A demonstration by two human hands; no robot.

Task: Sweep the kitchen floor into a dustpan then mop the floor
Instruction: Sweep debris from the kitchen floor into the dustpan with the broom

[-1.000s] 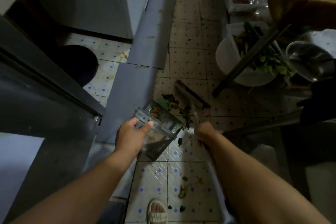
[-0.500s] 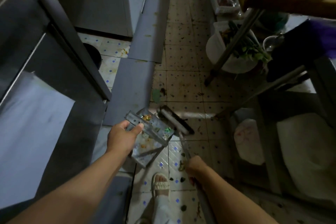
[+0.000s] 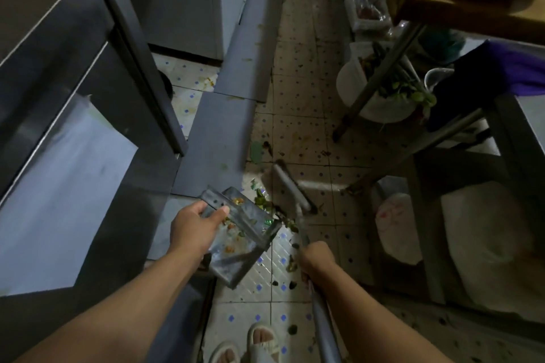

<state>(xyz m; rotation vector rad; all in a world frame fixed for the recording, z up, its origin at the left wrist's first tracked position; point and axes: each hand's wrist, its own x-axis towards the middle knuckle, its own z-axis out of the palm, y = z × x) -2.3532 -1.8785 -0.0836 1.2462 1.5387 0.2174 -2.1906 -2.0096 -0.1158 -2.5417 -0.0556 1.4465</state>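
The left hand [image 3: 196,230] holds a metal dustpan [image 3: 241,233] by its near edge, thumb curled over the rim and fingers beneath, so its grip is clamped on the pan. The dustpan is tilted down toward the tiled floor [image 3: 306,103], with orange and green scraps lying in it. The right hand [image 3: 317,259] is wrapped tight round the grey broom handle [image 3: 323,321], which runs from the lower edge of the view up to the broom head [image 3: 290,186]. The broom head, blurred, rests on the floor just beyond the open end of the dustpan, and a small heap of green leaf scraps [image 3: 265,203] lies between the two. More bits of litter are scattered on the tiles near the person's two pale sandals [image 3: 259,339]. To the right, under a metal-legged worktop [image 3: 460,6], a white basin [image 3: 380,103] holds leafy greens.
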